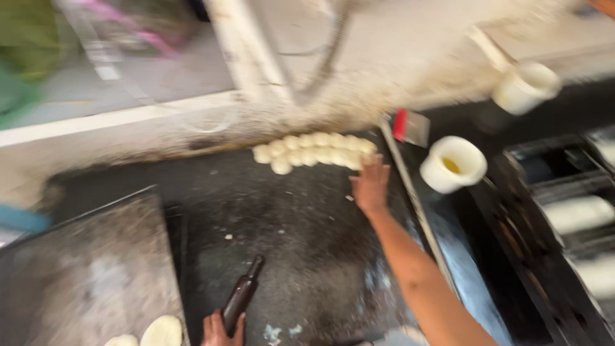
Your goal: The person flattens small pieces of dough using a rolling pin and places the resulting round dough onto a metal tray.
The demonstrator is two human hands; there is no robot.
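The person stands over a dark tabletop (pixel 288 218) dusted with flour. Far across it, by the pale wall, sits a bunch of small white dough balls (pixel 314 151), lined up in two short rows that run side to side.

The right hand (pixel 369 186) is stretched out toward them. Its fingers are spread and flat, holding nothing. The dough balls lie just past the fingertips and a little to the left, and the nearest ball is almost at the fingers. I cannot tell if they touch, because the picture is blurry.

The left hand (pixel 221 330) is close to the person's body, at the bottom edge. Its grip is wrapped around the low end of a dark brown rolling pin (pixel 242 295). The pin points up and a bit to the right, toward the dough, but it is well apart from it.

So the right hand is much nearer the dough balls.

A white cup (pixel 453 164) with something yellow inside sits to the right of that hand. Two flat dough rounds (pixel 154 332) lie on a gray board (pixel 83 269) at the left.
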